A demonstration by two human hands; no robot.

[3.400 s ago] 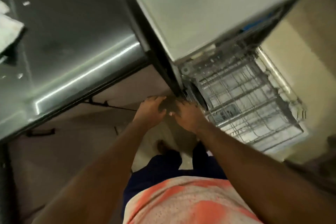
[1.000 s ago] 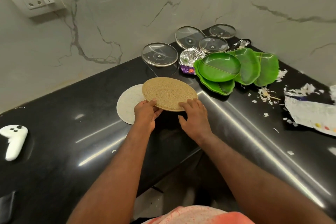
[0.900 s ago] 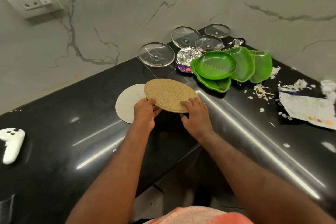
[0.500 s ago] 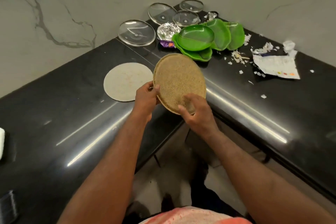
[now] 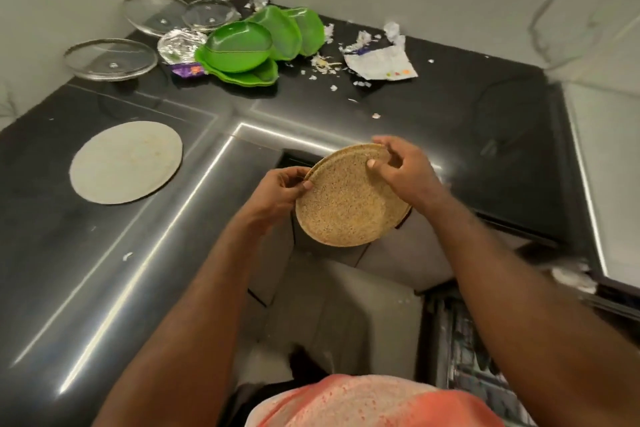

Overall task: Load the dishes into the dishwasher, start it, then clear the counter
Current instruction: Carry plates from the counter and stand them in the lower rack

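Surface: shiny black counter that bends round a corner.
Held: brown plate, tilted, in the air just off the counter's inside corner.
Left: left hand pinches the plate's left rim.
Right: right hand pinches its top rim.
Back corner: green plates in a pile, glass lids beside them.

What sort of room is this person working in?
Most likely a home kitchen: a glossy black corner counter, glass pot lids and green plates on it, and what looks like a dishwasher rack at lower right.
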